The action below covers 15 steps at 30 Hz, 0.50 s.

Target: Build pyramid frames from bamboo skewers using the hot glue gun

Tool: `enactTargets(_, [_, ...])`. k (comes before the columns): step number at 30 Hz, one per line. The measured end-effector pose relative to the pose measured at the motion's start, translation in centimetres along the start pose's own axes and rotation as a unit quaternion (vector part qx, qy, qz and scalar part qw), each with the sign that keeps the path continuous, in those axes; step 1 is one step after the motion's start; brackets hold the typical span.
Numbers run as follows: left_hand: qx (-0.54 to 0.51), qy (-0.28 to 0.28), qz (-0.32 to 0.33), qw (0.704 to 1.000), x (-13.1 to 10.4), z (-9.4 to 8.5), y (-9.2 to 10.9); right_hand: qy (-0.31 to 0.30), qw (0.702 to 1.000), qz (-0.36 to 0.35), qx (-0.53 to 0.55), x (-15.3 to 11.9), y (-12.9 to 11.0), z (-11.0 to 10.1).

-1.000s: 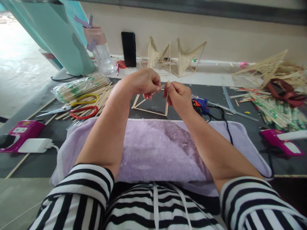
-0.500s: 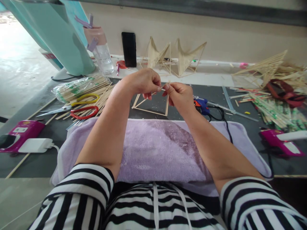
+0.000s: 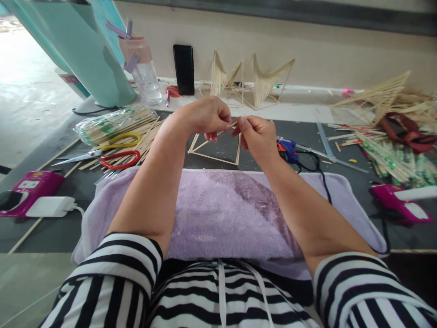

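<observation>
A small frame of thin wooden sticks [image 3: 214,158] stands on the dark table just past the purple towel [image 3: 221,214]. Over its upper right part, my left hand [image 3: 213,119] is closed in a pinch, thumb and forefinger meeting at a thin wooden stick. My right hand [image 3: 258,134] pinches the frame's top corner close beside it, the fingertips of both hands almost touching. Fingers cover the joint itself, so how the sticks meet there is hidden. To the right of my right hand lies a blue glue gun [image 3: 287,150] with a black cord.
Finished stick models [image 3: 268,84] stand by the wall beside a black phone [image 3: 183,69] and a water bottle [image 3: 146,75]. At left lie scissors [image 3: 119,160], loose sticks and a magenta power strip [image 3: 39,187]. Stick bundles [image 3: 398,157] and another magenta strip [image 3: 401,200] are at right.
Both hands stay at the frame's top corner. The right fingertips have shifted slightly; the left pinch is nearly unchanged.
</observation>
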<state>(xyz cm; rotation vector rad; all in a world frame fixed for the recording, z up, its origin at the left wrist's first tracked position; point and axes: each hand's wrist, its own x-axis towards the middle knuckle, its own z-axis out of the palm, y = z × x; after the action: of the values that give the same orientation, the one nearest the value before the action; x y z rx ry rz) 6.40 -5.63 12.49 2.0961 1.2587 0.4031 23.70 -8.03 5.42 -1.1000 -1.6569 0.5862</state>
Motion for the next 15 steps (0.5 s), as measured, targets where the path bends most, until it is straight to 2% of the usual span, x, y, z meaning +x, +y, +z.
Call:
enactTargets(9, [0.002,-0.004,-0.04,0.999,0.01,-0.08,-0.14,-0.031,0.999,0.013,-0.016,-0.11,-0.63,-0.11])
enactTargets(15, [0.014,-0.003,-0.035,0.999,-0.02,-0.07,-0.04,-0.036,0.999,0.014,-0.016,-0.06,-0.72,-0.08])
